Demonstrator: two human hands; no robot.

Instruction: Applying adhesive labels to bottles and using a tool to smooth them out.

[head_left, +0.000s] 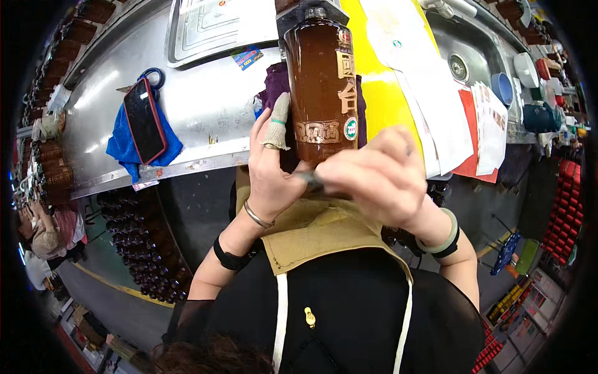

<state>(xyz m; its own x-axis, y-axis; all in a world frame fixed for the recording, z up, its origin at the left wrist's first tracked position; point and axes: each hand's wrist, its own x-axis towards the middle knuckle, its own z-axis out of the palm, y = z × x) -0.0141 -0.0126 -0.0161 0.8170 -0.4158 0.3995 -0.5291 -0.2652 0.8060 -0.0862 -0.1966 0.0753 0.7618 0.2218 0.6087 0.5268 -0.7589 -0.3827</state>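
Note:
A brown bottle (319,81) with gold lettering and a small round green-and-white sticker lies on its side, neck away from me and base toward me. Under it is a dark purple cloth (275,84). Against the bottle's left side, close to the base, my left hand (269,181) steadies it, thumb at the base end. One finger wears a pale cloth finger cover (276,124) with a green band. My right hand (383,181) is closed at the base, its fingertips pinched around a small dark thing (311,179), too blurred to name.
To the left, a phone (145,121) lies on a blue cloth (118,137) beside blue-handled scissors (152,78). A metal tray (205,37) stands behind. Right of the bottle are a yellow sheet (380,100), white papers (430,118) and a sink (467,47). Bottles (140,243) crowd the floor at lower left.

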